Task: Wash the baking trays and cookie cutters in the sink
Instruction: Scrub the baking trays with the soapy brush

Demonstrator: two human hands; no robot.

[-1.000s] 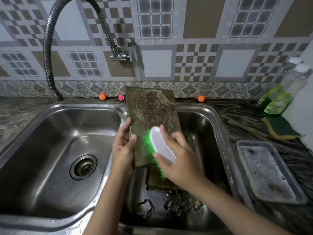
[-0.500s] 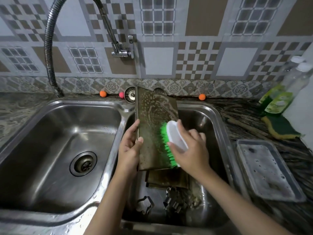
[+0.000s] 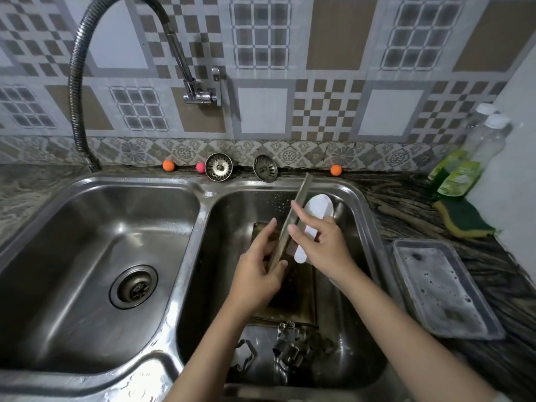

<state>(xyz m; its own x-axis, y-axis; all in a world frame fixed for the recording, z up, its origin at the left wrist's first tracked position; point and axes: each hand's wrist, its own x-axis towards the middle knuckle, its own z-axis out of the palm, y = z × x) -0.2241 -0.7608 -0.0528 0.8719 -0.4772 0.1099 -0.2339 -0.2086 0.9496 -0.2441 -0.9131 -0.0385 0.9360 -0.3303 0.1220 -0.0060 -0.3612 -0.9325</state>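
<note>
Right sink basin [image 3: 359, 227], frame centre: dark baking tray [image 3: 293, 297] flat on the bottom, metal cookie cutters [image 3: 287, 343] heaped just below it; left basin [image 3: 87, 256] holding only its drain. Above the flat tray, a second baking tray [image 3: 293, 219] turned edge-on, pinched by left hand [image 3: 255, 271], with right hand [image 3: 324, 245] clasping a white scrub brush [image 3: 311, 224] against its right face. At right on the counter, a soapy tray [image 3: 443, 288], sponge [image 3: 464, 221] and dish-soap bottles [image 3: 461, 172].
</note>
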